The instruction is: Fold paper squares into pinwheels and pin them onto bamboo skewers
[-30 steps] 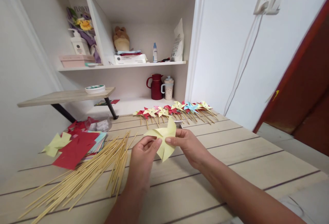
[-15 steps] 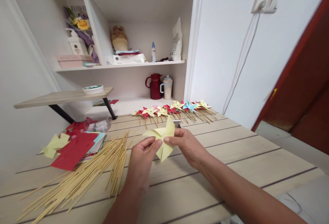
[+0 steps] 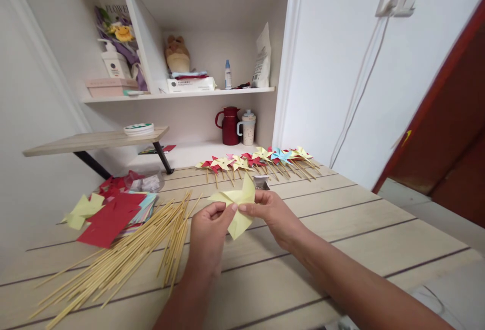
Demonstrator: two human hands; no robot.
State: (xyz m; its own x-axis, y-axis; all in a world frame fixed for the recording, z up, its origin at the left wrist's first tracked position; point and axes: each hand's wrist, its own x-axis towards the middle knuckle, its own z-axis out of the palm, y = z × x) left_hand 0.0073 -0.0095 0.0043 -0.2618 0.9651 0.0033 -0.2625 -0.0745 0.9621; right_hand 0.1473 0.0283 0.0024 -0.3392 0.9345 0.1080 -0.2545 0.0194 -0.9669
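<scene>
Both grips, left hand (image 3: 207, 233) and right hand (image 3: 273, 214), pinch a yellow paper pinwheel (image 3: 237, 207), its centre seemingly hidden.

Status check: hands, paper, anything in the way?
Left hand and right hand pinch folded pale-yellow paper pinwheel at centre. Above table. Nothing in the way.

skewers (image 3: 125, 256) heaped left | paper squares (image 3: 113, 214) beside | finished pinwheels (image 3: 257, 160) rowed far edge | red jug (image 3: 229, 126) shelf
</scene>
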